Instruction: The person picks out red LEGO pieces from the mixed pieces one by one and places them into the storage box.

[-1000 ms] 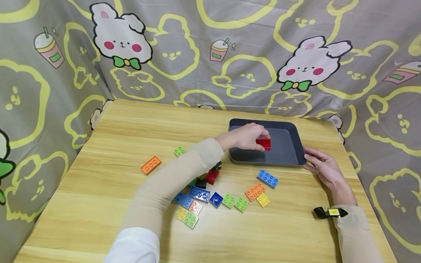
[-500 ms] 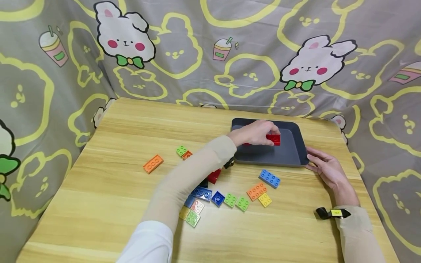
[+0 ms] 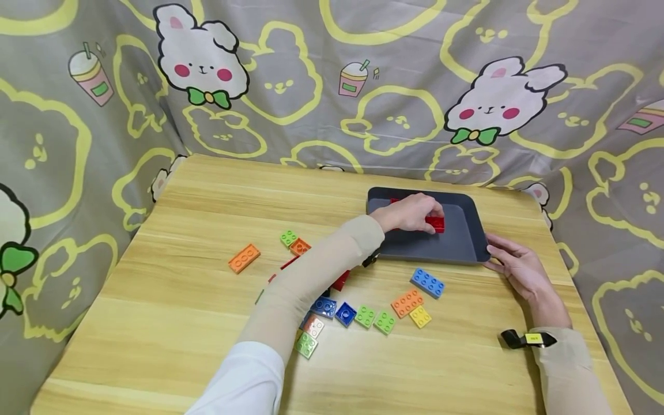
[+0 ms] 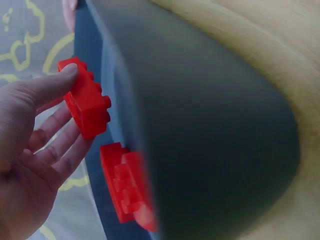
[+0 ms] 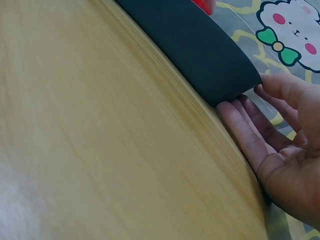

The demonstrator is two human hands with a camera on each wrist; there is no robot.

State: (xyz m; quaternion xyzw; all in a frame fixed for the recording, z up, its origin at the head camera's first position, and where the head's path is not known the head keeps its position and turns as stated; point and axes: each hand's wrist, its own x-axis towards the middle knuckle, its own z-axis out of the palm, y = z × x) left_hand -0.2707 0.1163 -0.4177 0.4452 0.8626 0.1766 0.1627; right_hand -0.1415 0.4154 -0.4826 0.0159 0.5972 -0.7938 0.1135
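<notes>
My left hand point(image 3: 414, 212) reaches over the dark grey tray point(image 3: 456, 239). It pinches a red toy building brick point(image 4: 86, 102) between thumb and fingers, studs facing the tray floor in the left wrist view. Other red bricks point(image 4: 127, 187) lie inside the tray below that hand, partly hidden by the tray wall. At the tray's near right corner, my right hand point(image 3: 519, 268) holds the edge. The right wrist view has its thumb on the rim and its fingertips against the bottom of the wall.
Before the tray lie a blue brick point(image 3: 427, 283), an orange brick point(image 3: 407, 303) and a yellow one point(image 3: 420, 316). Two green bricks point(image 3: 375, 319) and several others lie toward the middle, some behind my left sleeve. Further left is another orange brick point(image 3: 244, 258). Patterned curtains border the wooden table point(image 3: 171, 323).
My left hand has moved slightly right over the tray with the red brick and appears a little lower. My right hand stays at the tray corner. The head view has shifted slightly.
</notes>
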